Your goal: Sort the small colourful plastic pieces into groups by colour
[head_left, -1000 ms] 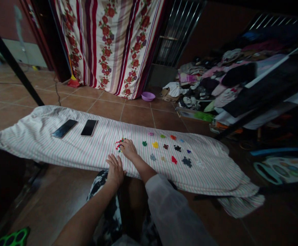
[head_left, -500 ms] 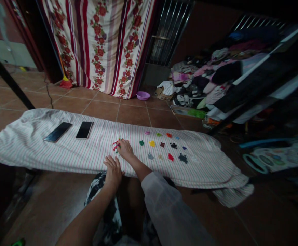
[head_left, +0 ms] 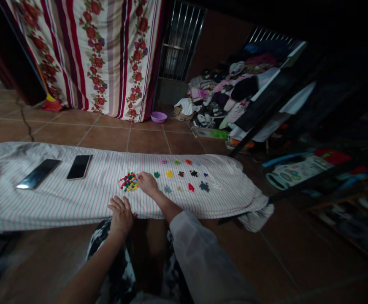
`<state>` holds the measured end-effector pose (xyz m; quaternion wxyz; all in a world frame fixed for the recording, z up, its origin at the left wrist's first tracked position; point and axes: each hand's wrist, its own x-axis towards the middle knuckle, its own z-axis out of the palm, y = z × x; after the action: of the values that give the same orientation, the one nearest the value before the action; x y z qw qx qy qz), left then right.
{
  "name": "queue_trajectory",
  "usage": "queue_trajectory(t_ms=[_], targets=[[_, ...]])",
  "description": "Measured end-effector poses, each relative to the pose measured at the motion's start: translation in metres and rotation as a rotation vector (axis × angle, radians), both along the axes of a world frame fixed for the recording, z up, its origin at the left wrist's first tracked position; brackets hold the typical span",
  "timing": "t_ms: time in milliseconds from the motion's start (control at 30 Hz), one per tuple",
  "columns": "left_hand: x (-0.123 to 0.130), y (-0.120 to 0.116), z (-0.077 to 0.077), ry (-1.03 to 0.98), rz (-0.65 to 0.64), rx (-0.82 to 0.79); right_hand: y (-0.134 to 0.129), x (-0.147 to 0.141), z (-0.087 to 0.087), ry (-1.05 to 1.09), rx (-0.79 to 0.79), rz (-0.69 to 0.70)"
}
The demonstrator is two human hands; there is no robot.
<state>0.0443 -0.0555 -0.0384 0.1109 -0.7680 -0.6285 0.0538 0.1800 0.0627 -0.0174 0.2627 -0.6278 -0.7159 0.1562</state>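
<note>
A mixed pile of tiny coloured pieces (head_left: 128, 181), red, green, yellow and blue among them, lies on the striped cloth (head_left: 85, 198). At the pile's right edge is my right hand (head_left: 148, 184), fingertips drawn together and pointing left; whatever is between them is too small to make out. My left hand (head_left: 121, 214) rests on the cloth's near edge with its fingers spread, holding nothing. To the right, small heaps sorted by colour sit in rough rows, such as the yellow heap (head_left: 169, 173), black heap (head_left: 193, 173), red heap (head_left: 190, 187) and dark grey heap (head_left: 204, 186).
Two phones lie at the left of the cloth, a larger phone (head_left: 39, 174) and a smaller phone (head_left: 79, 166). Beyond are a floral curtain (head_left: 111, 59), a purple basin (head_left: 158, 117) and a heap of clothes (head_left: 222, 93). A dark slanted bar (head_left: 250, 137) rises at the right.
The view has turned right, so everything appears farther left. My right hand has shifted from over the mixed pile to its right edge, uncovering more pieces. The left hand stays on the near edge.
</note>
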Motion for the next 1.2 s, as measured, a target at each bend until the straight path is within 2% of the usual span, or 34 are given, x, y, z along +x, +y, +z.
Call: queue_trajectory(t_ms=[167, 467, 567, 800, 967, 1200], targets=[[0.0, -0.001, 0.001, 0.023, -0.012, -0.003, -0.006, 0.051, -0.002, -0.001, 0.061, -0.103], [0.002, -0.003, 0.01, 0.199, -0.038, -0.007, -0.022, 0.17, -0.004, 0.017, 0.173, -0.31], [0.003, -0.003, 0.01, 0.209, -0.039, -0.003, -0.028, 0.205, -0.006, -0.003, 0.166, -0.386], [0.003, -0.002, 0.007, 0.251, -0.027, -0.001, -0.042, 0.276, -0.007, -0.056, 0.08, -0.664], [0.003, -0.002, 0.008, 0.256, -0.033, 0.003, -0.047, 0.316, -0.01, -0.016, 0.04, -0.801], [0.003, -0.002, 0.007, 0.191, -0.028, 0.007, -0.044, 0.338, -0.015, 0.116, 0.017, -0.791]])
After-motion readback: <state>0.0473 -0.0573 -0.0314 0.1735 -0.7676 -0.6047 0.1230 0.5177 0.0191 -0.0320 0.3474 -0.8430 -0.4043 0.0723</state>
